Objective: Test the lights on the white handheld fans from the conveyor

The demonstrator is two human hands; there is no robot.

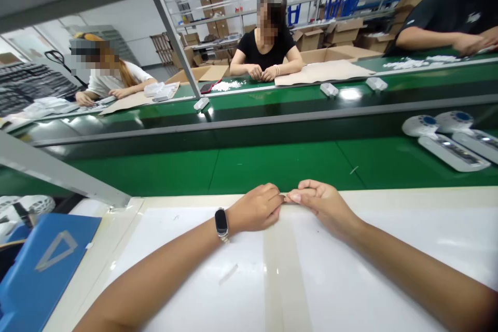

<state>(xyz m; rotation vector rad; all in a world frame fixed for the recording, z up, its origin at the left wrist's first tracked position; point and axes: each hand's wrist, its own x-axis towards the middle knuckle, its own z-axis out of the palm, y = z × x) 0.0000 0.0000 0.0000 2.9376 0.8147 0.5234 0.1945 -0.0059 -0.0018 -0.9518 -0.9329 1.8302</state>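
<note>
My left hand [257,208] and my right hand [329,207] meet over the far edge of the white worktop [346,290]. Their fingertips come together, thumbs and forefingers pinched. Whatever lies between the fingertips, if anything, is too small to make out. The left fingers are curled with the back of the hand up; on the right, the thumb and forefinger are pressed together and the other fingers bent. A smart band [221,222] sits on my left wrist.
Beyond the worktop runs a green conveyor belt [272,166]. White devices with blue round parts [453,150] lie at its right. A blue bin [50,264] stands at left, near a metal post [62,171]. Across the line several people work beside small white parts [227,85] and cardboard [322,71].
</note>
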